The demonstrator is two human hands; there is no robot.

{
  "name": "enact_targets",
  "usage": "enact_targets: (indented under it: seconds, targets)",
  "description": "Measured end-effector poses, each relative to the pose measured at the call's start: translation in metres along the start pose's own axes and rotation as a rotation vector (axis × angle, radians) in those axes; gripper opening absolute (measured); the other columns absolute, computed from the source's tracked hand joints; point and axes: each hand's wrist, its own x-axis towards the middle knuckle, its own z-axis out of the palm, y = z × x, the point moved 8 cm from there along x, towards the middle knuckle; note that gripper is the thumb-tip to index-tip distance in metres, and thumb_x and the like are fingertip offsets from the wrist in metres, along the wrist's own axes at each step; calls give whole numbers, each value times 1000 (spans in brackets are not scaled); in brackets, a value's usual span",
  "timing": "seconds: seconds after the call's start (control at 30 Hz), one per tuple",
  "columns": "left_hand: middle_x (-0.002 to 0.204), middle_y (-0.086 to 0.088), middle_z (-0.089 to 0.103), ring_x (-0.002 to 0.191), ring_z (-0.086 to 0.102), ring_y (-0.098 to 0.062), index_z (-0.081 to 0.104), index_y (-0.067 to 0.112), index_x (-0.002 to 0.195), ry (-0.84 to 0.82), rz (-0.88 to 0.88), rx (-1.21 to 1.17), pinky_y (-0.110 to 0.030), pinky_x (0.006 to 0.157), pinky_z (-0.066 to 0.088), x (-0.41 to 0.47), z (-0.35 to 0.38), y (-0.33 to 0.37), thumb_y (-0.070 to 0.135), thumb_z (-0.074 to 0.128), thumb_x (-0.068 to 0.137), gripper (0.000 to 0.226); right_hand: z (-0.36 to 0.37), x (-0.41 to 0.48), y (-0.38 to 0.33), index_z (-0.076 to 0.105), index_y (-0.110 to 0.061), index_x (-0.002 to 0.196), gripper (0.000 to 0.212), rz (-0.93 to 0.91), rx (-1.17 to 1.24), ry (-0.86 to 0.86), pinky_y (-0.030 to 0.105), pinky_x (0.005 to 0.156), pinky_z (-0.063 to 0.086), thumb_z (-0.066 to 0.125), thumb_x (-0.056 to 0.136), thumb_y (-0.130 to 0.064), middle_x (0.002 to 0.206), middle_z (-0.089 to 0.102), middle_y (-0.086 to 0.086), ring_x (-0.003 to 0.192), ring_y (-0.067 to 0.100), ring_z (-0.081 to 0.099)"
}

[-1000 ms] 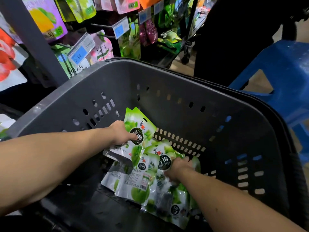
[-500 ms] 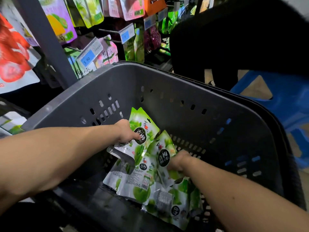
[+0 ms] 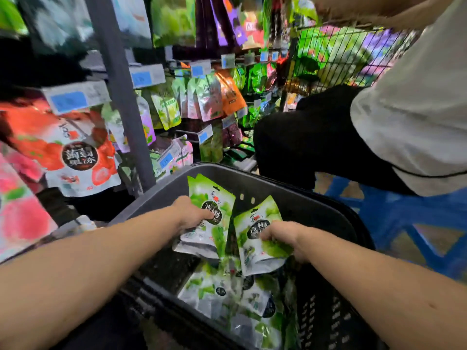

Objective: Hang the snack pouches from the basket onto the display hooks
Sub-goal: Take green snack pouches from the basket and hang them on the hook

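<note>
A dark grey basket [image 3: 298, 198] stands in front of me with several green snack pouches [image 3: 222, 296] lying in its bottom. My left hand [image 3: 192, 213] grips one green pouch [image 3: 209, 198] by its middle and holds it upright above the pile. My right hand [image 3: 283, 236] grips a second green pouch [image 3: 257, 218], also upright, beside the first. Display hooks with blue price tags [image 3: 204, 133] carry hanging pouches on the rack beyond the basket.
A grey upright post [image 3: 118, 92] of the rack rises left of the basket. Large red fruit pouches [image 3: 73, 152] hang at the left. Another person in a white shirt and black trousers [image 3: 328, 137] crouches at the right, by a blue stool [image 3: 404, 213].
Both hands have lifted their pouches up out of the pile. My view has swung upward, so the rack and the other person now fill the upper frame.
</note>
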Motion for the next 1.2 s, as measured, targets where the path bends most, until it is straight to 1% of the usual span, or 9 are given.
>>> enact_targets:
  seconds: [0.13, 0.23, 0.37, 0.43, 0.5, 0.6, 0.77, 0.93, 1.2]
  targets:
    - [76, 2, 67, 62, 59, -9, 70, 12, 91, 33, 64, -74, -17, 46, 40, -33, -28, 12, 36, 84, 80, 30, -6, -9, -27, 76, -11, 108, 95, -147, 288, 24, 48, 90, 60, 97, 23, -48, 102, 78, 9, 90, 31, 76]
    - [65, 7, 56, 59, 53, -11, 64, 17, 78, 72, 101, -82, -13, 40, 33, -54, -50, 17, 32, 80, 86, 23, 5, -41, -54, 76, -10, 108, 62, -255, 442, -14, 49, 95, 58, 92, 63, -50, 100, 78, 10, 92, 32, 75]
    - [62, -3, 56, 53, 45, -19, 73, 0, 92, 163, 19, -250, -23, 51, 34, -67, -73, -4, 37, 87, 76, 42, 37, -59, -75, 73, -9, 116, 39, -321, 640, -202, 47, 93, 58, 76, 89, -38, 107, 77, 15, 98, 35, 75]
    - [55, -1, 57, 46, 46, -17, 70, 1, 84, 223, -19, -296, -22, 47, 34, -72, -80, -13, 36, 86, 78, 40, 55, -65, -82, 70, -10, 120, 35, -328, 684, -293, 50, 95, 57, 72, 93, -32, 110, 76, 17, 101, 37, 74]
    - [65, -2, 70, 55, 60, -18, 73, 4, 86, 216, -22, -356, -22, 52, 42, -83, -81, -15, 39, 84, 80, 38, 70, -71, -88, 70, -11, 120, 30, -333, 694, -345, 52, 93, 57, 70, 95, -26, 109, 76, 17, 101, 37, 74]
    - [94, -9, 76, 76, 67, -24, 76, 5, 103, 210, 31, -394, -34, 71, 50, -94, -82, -16, 67, 80, 71, 70, 88, -76, -89, 69, -13, 123, 31, -326, 685, -411, 58, 99, 54, 71, 94, -25, 110, 76, 17, 103, 38, 73]
    - [81, -9, 60, 74, 53, -21, 79, 16, 94, 251, 74, -508, -36, 67, 41, -132, -87, -13, 71, 69, 78, 58, 109, -98, -89, 65, -10, 129, 33, -299, 670, -581, 58, 101, 51, 60, 100, -25, 118, 73, 19, 109, 39, 71]
    - [66, -4, 36, 58, 34, -19, 63, 4, 82, 395, 14, -548, -31, 60, 29, -170, -103, -17, 63, 56, 94, 61, 114, -124, -93, 65, -11, 130, 33, -355, 608, -591, 59, 103, 50, 62, 99, -25, 116, 74, 18, 110, 39, 70]
    - [88, -3, 66, 79, 62, -19, 63, 16, 84, 346, 94, -603, -34, 81, 50, -232, -115, 0, 79, 70, 70, 66, 118, -193, -113, 64, -8, 129, 35, -391, 381, -572, 58, 105, 49, 61, 99, -28, 117, 73, 21, 112, 42, 69]
